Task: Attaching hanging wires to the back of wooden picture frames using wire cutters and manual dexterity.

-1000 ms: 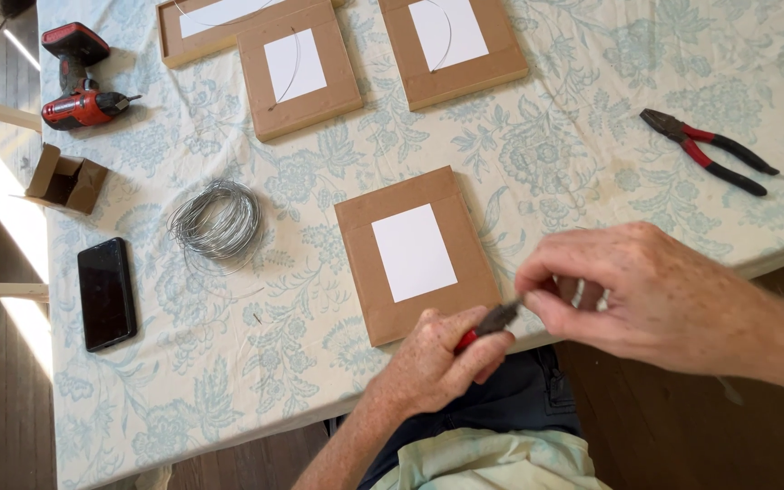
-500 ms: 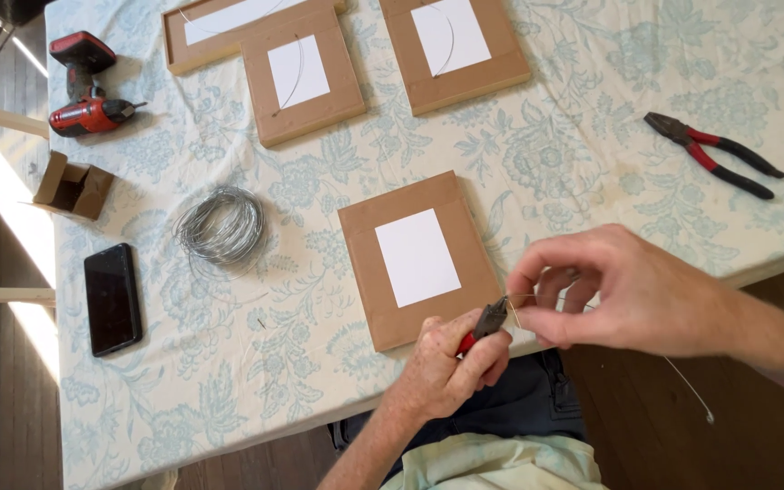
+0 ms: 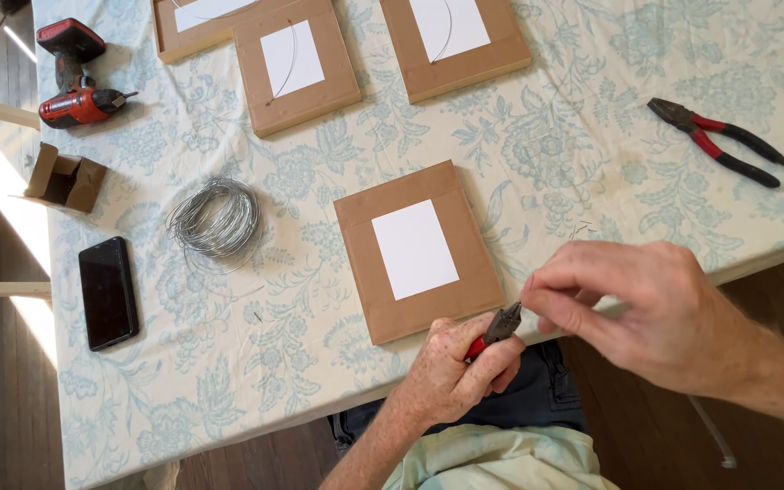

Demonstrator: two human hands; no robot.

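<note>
Both hands work just off the tabletop edge: the left hand is wrapped around small red-handled pliers, and the right hand pinches its fingertips together at their nose, on what I cannot tell. Such pliers likely feel light, rigid and sure when held by the handles. A brown backed frame lies just beyond.

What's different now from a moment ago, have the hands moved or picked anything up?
Little has changed. The left hand still grips the small red-handled pliers at the table edge, and the right hand still pinches at their tip, shifted slightly right. Nothing was picked up or let go. The wire coil, the cardboard-backed frame, the phone and the large pliers stayed put.
</note>
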